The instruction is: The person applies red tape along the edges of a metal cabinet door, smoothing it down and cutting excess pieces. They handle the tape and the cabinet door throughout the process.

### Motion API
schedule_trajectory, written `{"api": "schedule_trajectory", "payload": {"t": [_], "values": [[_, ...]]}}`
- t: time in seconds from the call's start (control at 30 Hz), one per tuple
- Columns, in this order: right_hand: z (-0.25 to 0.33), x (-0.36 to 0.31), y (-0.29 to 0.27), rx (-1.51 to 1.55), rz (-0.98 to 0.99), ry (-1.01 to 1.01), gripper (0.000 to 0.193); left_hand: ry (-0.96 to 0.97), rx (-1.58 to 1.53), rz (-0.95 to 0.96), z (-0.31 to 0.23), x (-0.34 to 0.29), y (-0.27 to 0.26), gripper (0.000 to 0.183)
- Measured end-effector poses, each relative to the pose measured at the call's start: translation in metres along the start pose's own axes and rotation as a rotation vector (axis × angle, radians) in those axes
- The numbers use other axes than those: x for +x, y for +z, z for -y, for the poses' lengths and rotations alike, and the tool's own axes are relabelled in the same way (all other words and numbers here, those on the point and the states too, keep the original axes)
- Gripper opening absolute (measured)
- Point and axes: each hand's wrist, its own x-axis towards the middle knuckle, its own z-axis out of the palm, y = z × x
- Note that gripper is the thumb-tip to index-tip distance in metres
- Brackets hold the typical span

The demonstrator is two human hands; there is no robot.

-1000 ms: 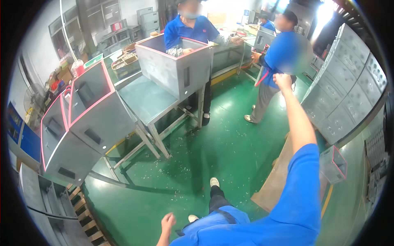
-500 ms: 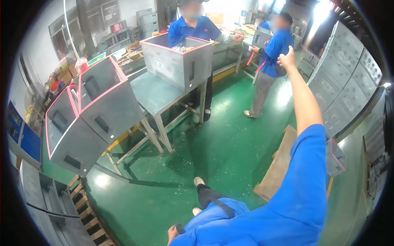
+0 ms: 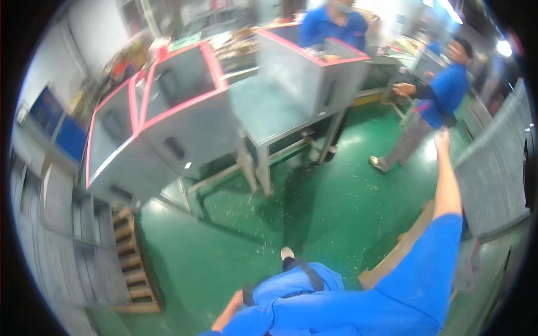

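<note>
My right arm stretches out ahead to the right, with my right hand (image 3: 443, 140) raised in the air. It is blurred and its finger positions are unclear. It appears in front of the grey trousers of a co-worker and touches nothing I can make out. Low in the picture, my left hand (image 3: 237, 301) hangs beside my body, its fingers mostly hidden. Farther off, two open grey boxes (image 3: 185, 131) with pink-red edging stand side by side at the left. Another such box (image 3: 294, 75) rests on a grey-topped table (image 3: 260, 120).
A person in blue (image 3: 330, 28) stands behind the table box; another person (image 3: 448, 92) stands farther right. Grey panels are stacked at right (image 3: 496, 162) and left (image 3: 84, 235), near a wooden pallet (image 3: 134, 269). A brown board (image 3: 400, 246) lies on the green floor (image 3: 224, 269).
The view has swung left, so the boxes and table sit farther right in the picture. My right hand appears lower, its arm still stretched out. The farther co-worker has turned, a hand held out.
</note>
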Motion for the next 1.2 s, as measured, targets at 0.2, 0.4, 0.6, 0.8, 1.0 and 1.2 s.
{"api": "schedule_trajectory", "payload": {"t": [0.2,0.4,0.6,0.8,1.0,1.2], "values": [[0.137,-0.464,0.208,-0.376,1.51,-0.736,0.034,-0.032,-0.118,-0.361,-0.039,-0.022,-0.007,0.047],[0.306,-0.553,0.226,0.096,2.318,-0.389,0.043,-0.11,-0.261,-0.637,-0.031,-0.046,-0.037,0.053],[0.338,-0.616,0.258,0.065,1.544,-0.332,0.047,-0.121,-0.46,-0.605,0.09,-0.025,-0.127,0.053],[0.441,-0.742,0.219,-0.22,1.984,-0.297,0.058,-0.319,-0.425,-0.435,0.097,-0.086,-0.345,0.057],[0.545,-0.77,0.182,-0.081,1.877,-0.182,0.059,-0.122,-0.504,-0.55,0.071,-0.045,-0.547,0.042],[0.571,-0.83,0.232,-0.02,1.865,0.08,0.057,0.074,-0.393,-0.416,0.013,0.043,-0.641,0.042]]}}
